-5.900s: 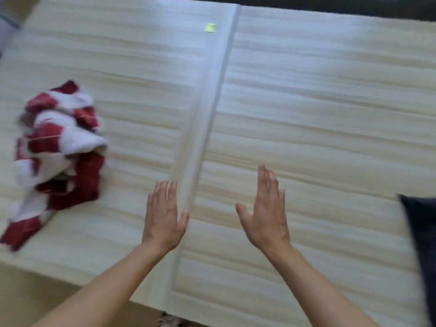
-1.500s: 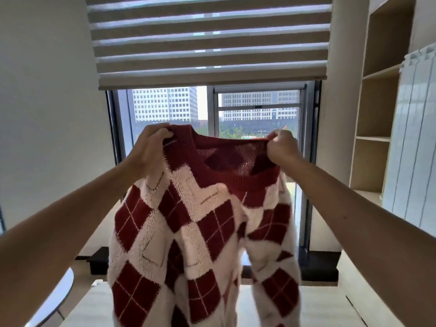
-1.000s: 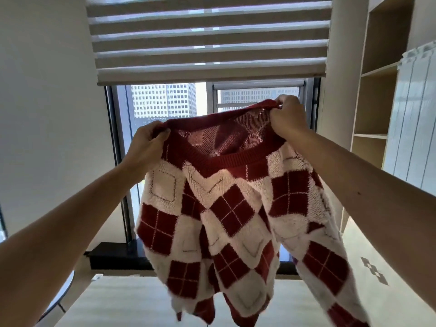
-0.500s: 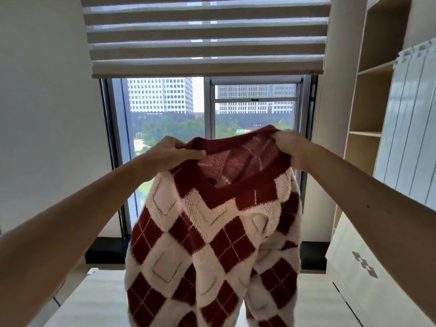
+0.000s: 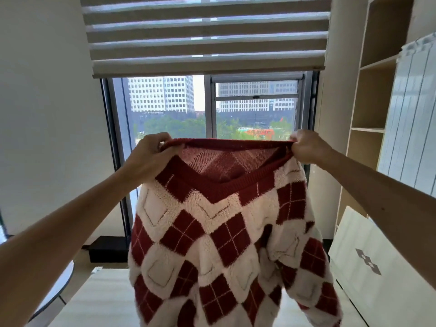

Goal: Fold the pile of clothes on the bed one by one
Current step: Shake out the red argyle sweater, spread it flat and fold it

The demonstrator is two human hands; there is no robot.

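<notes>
Sweater [image 5: 219,232], red-and-white argyle knit: it hangs in the air directly in front of me, held up at both ends of its V neckline. My left hand [image 5: 151,156] grips the left shoulder, fingers curled over the dark red ribbed edge. My right hand [image 5: 306,147] is clenched round the right shoulder in the same way. The neck opening is stretched taut between the two hands, and the inside of the back panel shows through it. Body and sleeves hang downward; the hem runs out of view at the bottom.

Below and behind the sweater lies the bed [image 5: 99,298], its pale striped surface showing on either side of the knit. A white panel [image 5: 354,256] with a grey diamond mark leans near the bed on the right. Farther back on the left, a black box [image 5: 106,249] sits on the floor below the window [image 5: 165,102]. A striped blind [image 5: 205,36] covers the window's upper part. An open shelf unit [image 5: 372,90] stands at far right.
</notes>
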